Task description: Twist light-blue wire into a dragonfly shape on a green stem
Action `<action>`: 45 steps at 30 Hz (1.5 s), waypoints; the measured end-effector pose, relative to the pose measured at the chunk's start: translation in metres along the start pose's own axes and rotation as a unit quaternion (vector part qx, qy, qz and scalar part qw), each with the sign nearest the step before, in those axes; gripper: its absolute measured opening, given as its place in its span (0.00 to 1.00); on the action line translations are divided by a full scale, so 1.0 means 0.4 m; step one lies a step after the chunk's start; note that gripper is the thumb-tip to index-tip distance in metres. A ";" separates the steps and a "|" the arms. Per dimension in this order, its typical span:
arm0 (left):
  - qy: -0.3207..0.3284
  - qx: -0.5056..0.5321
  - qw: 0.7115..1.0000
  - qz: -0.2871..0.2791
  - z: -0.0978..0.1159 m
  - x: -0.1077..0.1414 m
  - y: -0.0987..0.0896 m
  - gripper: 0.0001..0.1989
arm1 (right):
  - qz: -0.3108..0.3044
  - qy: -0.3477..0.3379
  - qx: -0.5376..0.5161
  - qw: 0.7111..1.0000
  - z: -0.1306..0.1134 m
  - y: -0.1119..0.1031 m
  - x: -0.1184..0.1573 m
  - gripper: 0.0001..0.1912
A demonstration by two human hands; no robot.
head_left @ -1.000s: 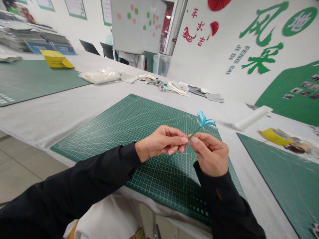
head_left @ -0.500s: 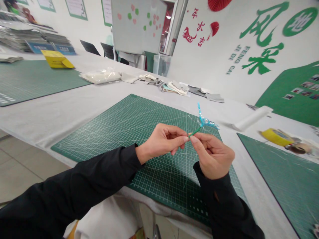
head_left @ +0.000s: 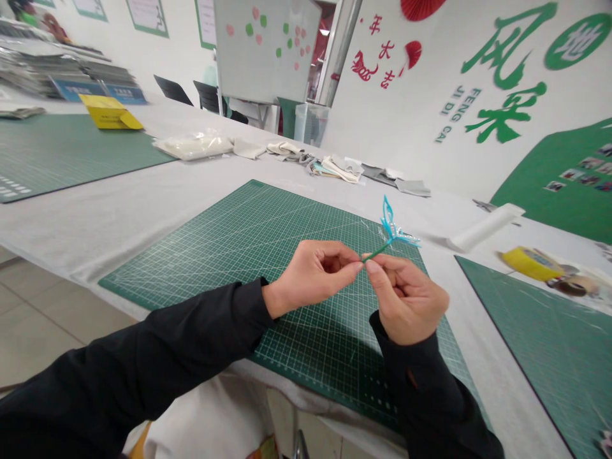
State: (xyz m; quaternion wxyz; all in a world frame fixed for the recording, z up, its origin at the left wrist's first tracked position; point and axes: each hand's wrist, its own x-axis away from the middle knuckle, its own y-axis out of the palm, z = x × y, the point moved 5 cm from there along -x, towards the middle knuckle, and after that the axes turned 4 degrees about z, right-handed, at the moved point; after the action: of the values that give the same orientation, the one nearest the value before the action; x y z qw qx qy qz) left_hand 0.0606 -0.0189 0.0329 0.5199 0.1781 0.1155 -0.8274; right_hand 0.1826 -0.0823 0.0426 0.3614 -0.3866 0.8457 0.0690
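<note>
A small handmade flower (head_left: 393, 231) with pointed blue petals and clear, shiny bits points up and to the right. Its thin green stem (head_left: 377, 251) runs down to the fingertips of both hands. My left hand (head_left: 315, 273) pinches the stem's lower end between thumb and finger. Beside it, my right hand (head_left: 407, 294) also pinches the stem, thumb on top and the other fingers curled in. Both hands are above a green gridded cutting mat (head_left: 201, 255). The stem's very tip is hidden by the fingers.
Another cutting mat (head_left: 535, 331) lies to the right, with a yellow roll (head_left: 531, 263) and a brown tape roll (head_left: 576, 285) behind it. Folded cloths (head_left: 342, 169) and a plastic-wrapped packet (head_left: 194, 146) line the far side. A yellow box (head_left: 111, 113) stands far left.
The flower has turned about its stem, so one blue petal now shows its open loop. Both hands stay nearly in place, with the left thumb shifted slightly along the stem.
</note>
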 end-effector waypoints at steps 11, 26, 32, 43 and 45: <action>0.027 -0.030 0.999 0.016 0.000 0.005 -0.003 0.07 | -0.019 0.030 -0.023 0.999 0.012 0.006 -0.002 0.06; -0.241 0.326 0.881 -0.245 -0.044 0.013 0.023 0.06 | -0.197 0.104 -0.287 0.932 0.024 0.043 -0.006 0.03; -0.243 0.317 0.890 -0.219 -0.049 0.012 0.022 0.07 | -0.207 0.085 -0.303 0.926 0.034 0.039 -0.007 0.06; -0.188 0.300 0.914 -0.199 -0.031 0.009 0.017 0.05 | -0.179 0.085 -0.266 0.943 0.054 0.026 -0.003 0.03; -0.179 0.290 0.920 -0.193 -0.029 0.009 0.016 0.06 | -0.178 0.091 -0.267 0.943 0.051 0.027 -0.005 0.01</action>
State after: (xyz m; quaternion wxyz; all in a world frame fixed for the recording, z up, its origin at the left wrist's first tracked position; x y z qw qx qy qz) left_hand 0.0670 -0.0201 0.0209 0.2871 0.1445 -0.1926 -0.9271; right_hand 0.1872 -0.0653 0.0272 0.1730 -0.6178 0.7428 0.1914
